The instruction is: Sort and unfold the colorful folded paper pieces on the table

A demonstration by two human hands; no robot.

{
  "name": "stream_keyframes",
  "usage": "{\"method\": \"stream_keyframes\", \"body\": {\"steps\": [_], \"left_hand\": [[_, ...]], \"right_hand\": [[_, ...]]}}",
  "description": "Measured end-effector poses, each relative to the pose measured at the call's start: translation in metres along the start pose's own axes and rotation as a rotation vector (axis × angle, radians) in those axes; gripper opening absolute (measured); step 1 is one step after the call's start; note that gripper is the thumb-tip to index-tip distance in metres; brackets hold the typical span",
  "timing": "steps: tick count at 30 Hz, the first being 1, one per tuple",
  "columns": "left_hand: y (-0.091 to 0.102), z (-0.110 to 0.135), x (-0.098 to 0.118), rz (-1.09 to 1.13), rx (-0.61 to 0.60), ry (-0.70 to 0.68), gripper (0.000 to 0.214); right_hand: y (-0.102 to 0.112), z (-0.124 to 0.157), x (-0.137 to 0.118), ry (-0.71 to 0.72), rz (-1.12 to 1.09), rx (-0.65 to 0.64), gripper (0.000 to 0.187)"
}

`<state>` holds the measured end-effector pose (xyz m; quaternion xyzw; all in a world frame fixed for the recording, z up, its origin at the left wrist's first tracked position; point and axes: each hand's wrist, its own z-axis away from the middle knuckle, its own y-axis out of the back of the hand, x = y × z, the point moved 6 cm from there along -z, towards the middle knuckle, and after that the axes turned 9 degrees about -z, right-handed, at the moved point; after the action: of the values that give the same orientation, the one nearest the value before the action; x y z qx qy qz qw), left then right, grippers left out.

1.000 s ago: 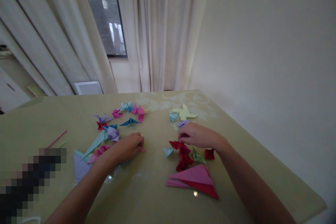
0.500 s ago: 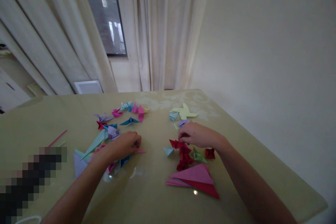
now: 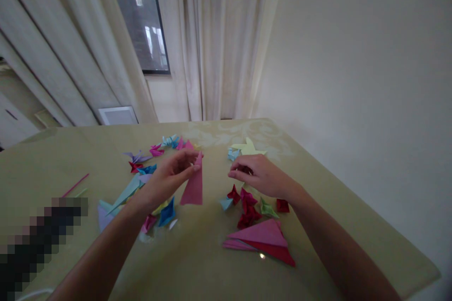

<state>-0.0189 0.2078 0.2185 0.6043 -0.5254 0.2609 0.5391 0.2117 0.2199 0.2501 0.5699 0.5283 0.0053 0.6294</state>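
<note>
My left hand [image 3: 176, 169] pinches a pink folded paper piece [image 3: 192, 189] between thumb and fingers, holding it upright above the table. My right hand [image 3: 257, 173] hovers with bent fingers apart from the thumb, and no held thing shows in it. Below it lie red folded paper pieces [image 3: 248, 218], a green one [image 3: 269, 208] and a small light blue one [image 3: 226, 203]. Nearer me rests a pink and red paper plane [image 3: 261, 240]. Around my left wrist are a blue folded piece [image 3: 167, 212] and a long pale teal one [image 3: 124, 193], partly hidden by the arm.
Paper cranes and other folded pieces, among them a purple one [image 3: 137, 156], lie farther back on the table [image 3: 197, 263]. A pale yellow star shape [image 3: 248, 146] is beyond my right hand. A pink stick [image 3: 76, 185] lies at left. A wall [image 3: 360, 94] runs along the right.
My left hand has risen and moved right and away, lifting the pink folded paper off the table. My right hand has lifted slightly off the red pieces, its fingers parting.
</note>
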Motion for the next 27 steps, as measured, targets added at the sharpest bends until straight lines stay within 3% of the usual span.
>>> {"method": "stream_keyframes", "body": {"steps": [6,11,19,23,27], "left_hand": [[-0.014,0.007,0.02,0.088,0.011,0.005,0.03],[-0.027,0.011,0.017,0.1,-0.03,0.006,0.025],[-0.045,0.015,0.035,-0.115,-0.125,-0.048,0.019],[-0.075,0.033,0.033,-0.255,-0.226,-0.027,0.021],[-0.114,0.066,0.009,-0.478,-0.373,-0.093,0.018]], "right_hand": [[-0.007,0.001,-0.015,0.035,-0.064,-0.003,0.037],[-0.003,0.004,-0.018,0.076,-0.086,-0.048,0.017],[0.032,0.017,-0.037,0.15,0.0,0.129,0.013],[0.036,0.04,-0.032,0.063,-0.003,0.1,0.016],[0.011,0.084,0.004,-0.122,-0.077,0.084,0.019]]}}
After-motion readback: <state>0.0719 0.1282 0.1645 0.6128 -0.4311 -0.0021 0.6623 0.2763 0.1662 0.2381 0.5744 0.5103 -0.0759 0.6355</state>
